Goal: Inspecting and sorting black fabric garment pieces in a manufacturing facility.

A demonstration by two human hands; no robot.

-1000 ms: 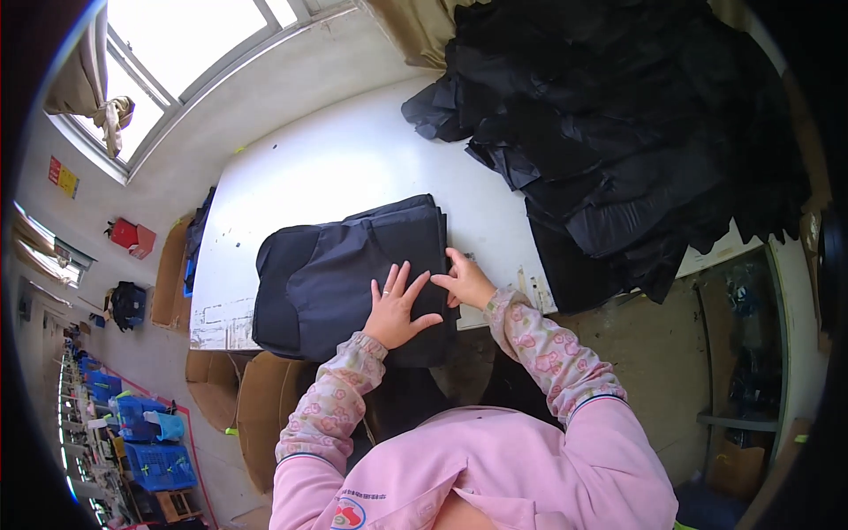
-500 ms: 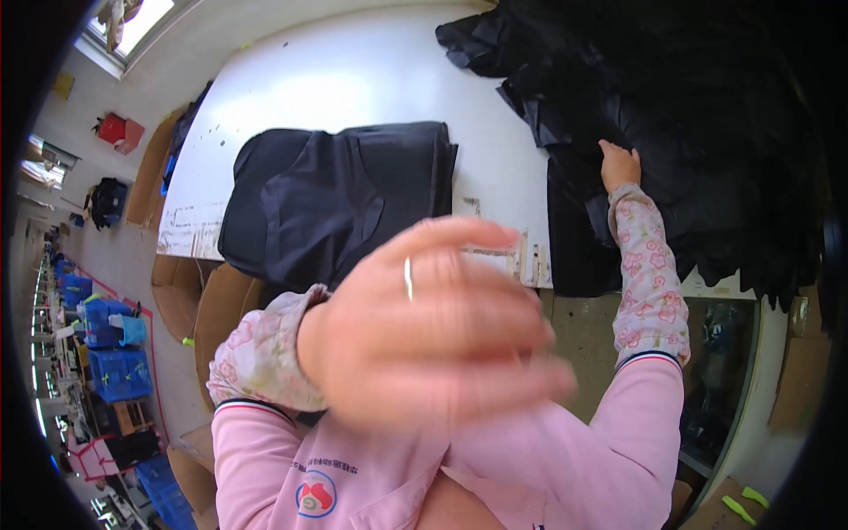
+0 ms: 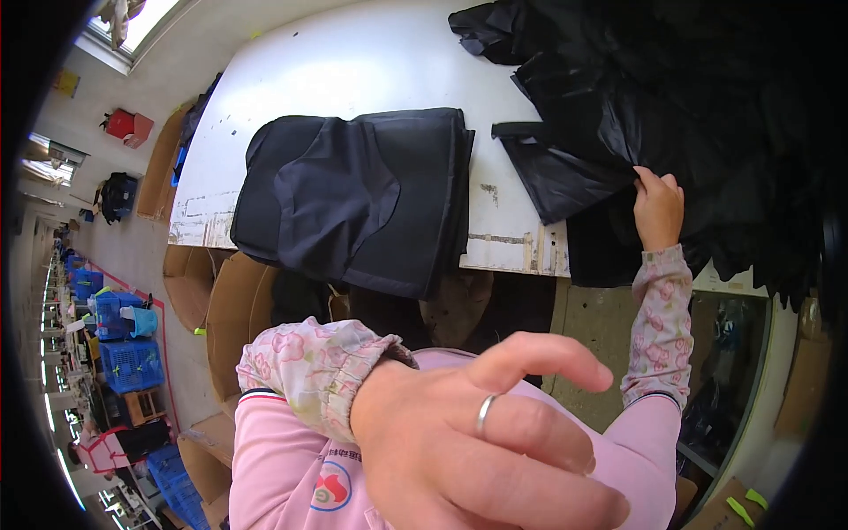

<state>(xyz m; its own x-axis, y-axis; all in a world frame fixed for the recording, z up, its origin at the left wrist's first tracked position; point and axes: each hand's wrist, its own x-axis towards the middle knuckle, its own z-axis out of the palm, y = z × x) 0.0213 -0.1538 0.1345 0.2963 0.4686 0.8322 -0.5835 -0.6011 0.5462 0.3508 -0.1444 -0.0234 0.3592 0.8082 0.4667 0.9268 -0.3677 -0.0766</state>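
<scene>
White table (image 3: 389, 62) below; over its right side my right hand (image 3: 659, 210) pinches a black sheet (image 3: 565, 177) that stretches out left. My left hand (image 3: 468, 433), fingers loose, is farther from it.

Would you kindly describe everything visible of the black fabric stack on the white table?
The black fabric stack lies flat on the white table, its near side jutting past the table's edge. A smoother, greyish panel with curved edges crosses the matte top; the left corners look rounded, and layered edges show on the right. Neither the left hand nor the right hand touches it.
</scene>
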